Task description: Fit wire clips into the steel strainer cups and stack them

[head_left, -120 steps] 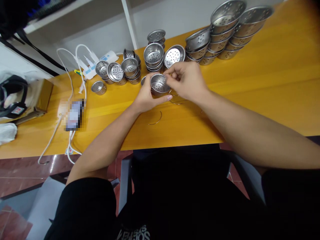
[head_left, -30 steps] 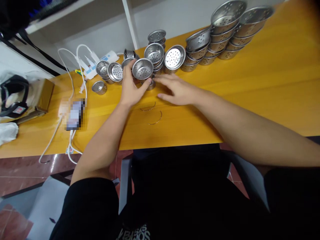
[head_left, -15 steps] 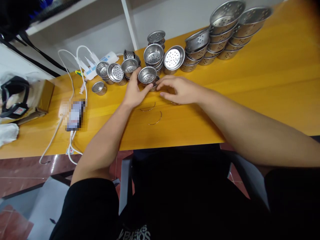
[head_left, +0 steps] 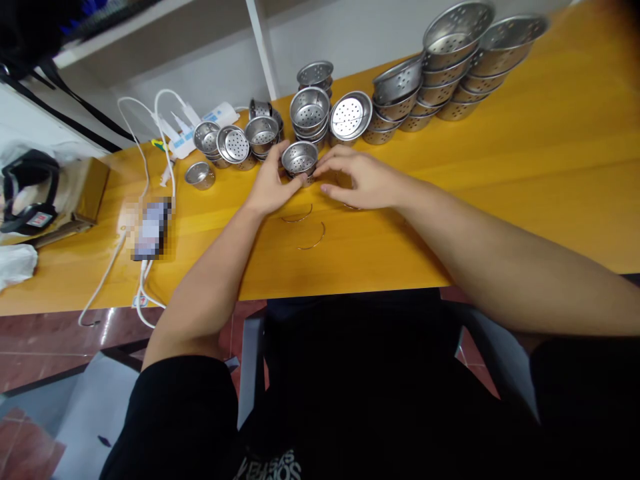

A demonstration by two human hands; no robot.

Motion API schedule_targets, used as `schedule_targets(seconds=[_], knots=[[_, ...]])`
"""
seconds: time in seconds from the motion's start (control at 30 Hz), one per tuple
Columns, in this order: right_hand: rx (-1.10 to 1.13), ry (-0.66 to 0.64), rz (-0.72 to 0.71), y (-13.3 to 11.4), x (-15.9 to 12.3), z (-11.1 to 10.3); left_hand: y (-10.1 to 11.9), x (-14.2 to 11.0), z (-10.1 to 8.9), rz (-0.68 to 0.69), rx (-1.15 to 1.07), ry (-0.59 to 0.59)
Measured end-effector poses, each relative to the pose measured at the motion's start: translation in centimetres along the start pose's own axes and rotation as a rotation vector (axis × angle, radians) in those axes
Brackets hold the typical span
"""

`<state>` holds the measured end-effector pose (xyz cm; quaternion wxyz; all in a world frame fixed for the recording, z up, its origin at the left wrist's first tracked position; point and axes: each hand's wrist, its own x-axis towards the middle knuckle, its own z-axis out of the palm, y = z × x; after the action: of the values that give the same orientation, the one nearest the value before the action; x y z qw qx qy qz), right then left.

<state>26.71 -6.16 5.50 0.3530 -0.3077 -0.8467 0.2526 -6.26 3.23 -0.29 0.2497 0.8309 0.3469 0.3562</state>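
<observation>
My left hand (head_left: 273, 183) curls round a small perforated steel cup (head_left: 299, 159) that sits on the yellow table (head_left: 500, 173), thumb on its near side. My right hand (head_left: 361, 180) lies flat just right of the cup, fingers stretched toward it and covering part of a wire ring (head_left: 350, 206). Two curved wire pieces (head_left: 305, 230) lie on the table just in front of both hands.
Stacks of small perforated cups (head_left: 260, 133) stand behind the hands, and tall stacks of larger strainer bowls (head_left: 440, 67) at the back right. A lone cup (head_left: 199, 175), a power strip with white cables (head_left: 165, 133) and a phone (head_left: 149, 230) lie left.
My left hand has brought the cup from the stacks down and right onto the table. My right hand, earlier at the cup's rim, now lies flat beside it.
</observation>
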Motion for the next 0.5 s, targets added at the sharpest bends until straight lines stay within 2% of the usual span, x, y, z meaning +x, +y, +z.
schedule_targets(seconds=[0.27, 0.5], knots=[[0.003, -0.039, -0.035, -0.5, 0.0, -0.1, 0.9, -0.1, -0.5, -0.029, 0.021, -0.012], [-0.013, -0.096, 0.014, -1.6, 0.2, -0.4, 2.1, 0.1, -2.6, 0.022, 0.196, 0.001]])
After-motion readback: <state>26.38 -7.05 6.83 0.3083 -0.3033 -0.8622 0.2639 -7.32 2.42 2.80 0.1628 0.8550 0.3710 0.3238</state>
